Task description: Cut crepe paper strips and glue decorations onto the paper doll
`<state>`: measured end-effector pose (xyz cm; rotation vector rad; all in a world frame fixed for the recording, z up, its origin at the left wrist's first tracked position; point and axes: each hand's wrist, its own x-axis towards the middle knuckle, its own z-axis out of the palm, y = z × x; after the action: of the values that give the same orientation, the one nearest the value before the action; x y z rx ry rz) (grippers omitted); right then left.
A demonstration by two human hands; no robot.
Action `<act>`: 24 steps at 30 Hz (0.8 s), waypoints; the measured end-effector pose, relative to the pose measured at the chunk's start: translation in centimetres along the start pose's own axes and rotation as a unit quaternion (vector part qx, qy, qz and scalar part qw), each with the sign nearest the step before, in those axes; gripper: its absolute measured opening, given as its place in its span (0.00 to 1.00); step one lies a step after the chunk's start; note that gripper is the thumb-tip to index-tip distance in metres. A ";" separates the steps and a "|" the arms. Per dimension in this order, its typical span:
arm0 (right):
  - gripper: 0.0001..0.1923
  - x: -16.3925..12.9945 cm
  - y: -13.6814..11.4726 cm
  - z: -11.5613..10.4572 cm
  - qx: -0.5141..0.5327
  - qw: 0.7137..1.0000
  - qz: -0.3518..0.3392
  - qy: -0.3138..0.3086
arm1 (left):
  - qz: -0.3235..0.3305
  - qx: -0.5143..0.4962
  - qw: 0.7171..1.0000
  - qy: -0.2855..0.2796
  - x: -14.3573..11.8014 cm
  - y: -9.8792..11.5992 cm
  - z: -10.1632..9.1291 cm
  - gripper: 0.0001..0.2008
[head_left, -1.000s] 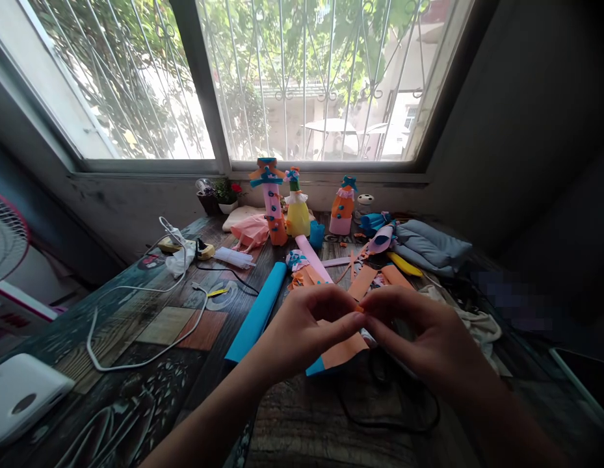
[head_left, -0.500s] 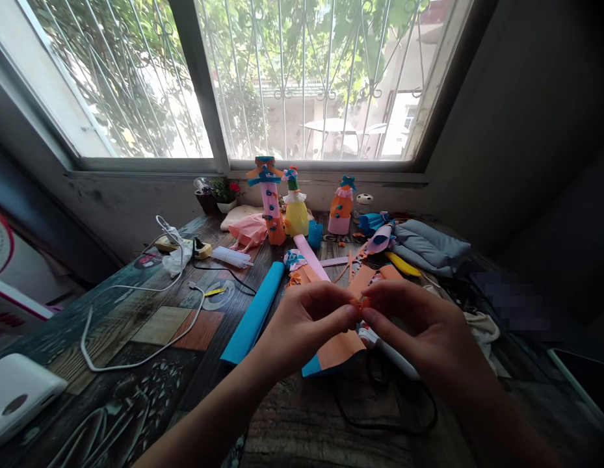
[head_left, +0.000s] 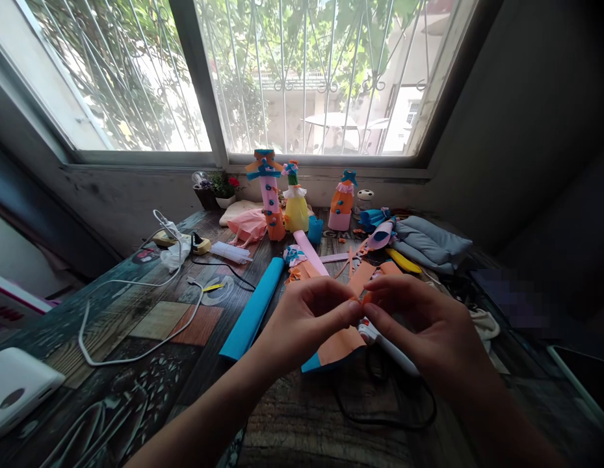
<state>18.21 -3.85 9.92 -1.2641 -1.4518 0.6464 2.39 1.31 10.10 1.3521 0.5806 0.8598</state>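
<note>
My left hand (head_left: 314,315) and my right hand (head_left: 419,322) meet fingertip to fingertip above the table. Both are closed in a pinch on a small piece of orange crepe paper (head_left: 363,298), mostly covered by the fingers. Below them lies a larger orange paper sheet (head_left: 341,348) with a blue edge. Partly behind my right hand is a white tool with a black cord, perhaps a glue gun (head_left: 392,351). A blue paper roll (head_left: 253,309) rests left of my left hand.
Decorated paper-covered bottles (head_left: 296,211) stand at the back under the window. A white cable (head_left: 136,361), a power strip (head_left: 201,244) and clear glue sticks (head_left: 231,252) lie left. A grey folded cloth (head_left: 431,244) and a yellow object (head_left: 404,260) lie right. A white device (head_left: 23,390) sits front left.
The fingertips have shifted slightly on the orange paper piece, and less of it shows now. The view has tilted a little; the things on the table stay where they were.
</note>
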 end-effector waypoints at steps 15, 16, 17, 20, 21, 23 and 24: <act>0.05 0.3 -0.3 -0.2 -0.023 0.999 0.011 -0.043 | 0.000 0.007 1.000 0.015 0.1 0.1 -0.3 0.06; 0.05 0.3 -0.3 -0.2 -0.027 0.999 0.012 -0.042 | 0.000 0.018 1.000 0.011 0.2 0.1 -0.4 0.06; 0.05 0.3 -0.3 -0.2 -0.029 0.999 0.012 -0.043 | 0.001 0.027 1.000 0.011 0.2 0.1 -0.4 0.06; 0.06 0.3 -0.3 -0.1 -0.033 0.998 0.009 -0.050 | 0.002 0.041 0.999 0.020 0.2 -0.1 -0.5 0.06; 0.07 0.4 -0.3 -0.1 -0.035 0.998 0.010 -0.051 | 0.001 0.039 0.999 0.021 0.1 -0.2 -0.5 0.07; 0.07 0.4 -0.3 -0.1 -0.037 0.998 0.016 -0.054 | -0.001 0.038 0.999 0.020 0.1 -0.2 -0.5 0.07; 0.07 0.4 -0.3 -0.1 -0.036 0.998 0.019 -0.054 | -0.002 0.041 0.999 0.017 0.1 -0.1 -0.5 0.07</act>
<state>18.25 -3.58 10.34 -1.3326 -1.5558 0.7015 2.04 1.66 9.89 1.4111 0.6514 0.8652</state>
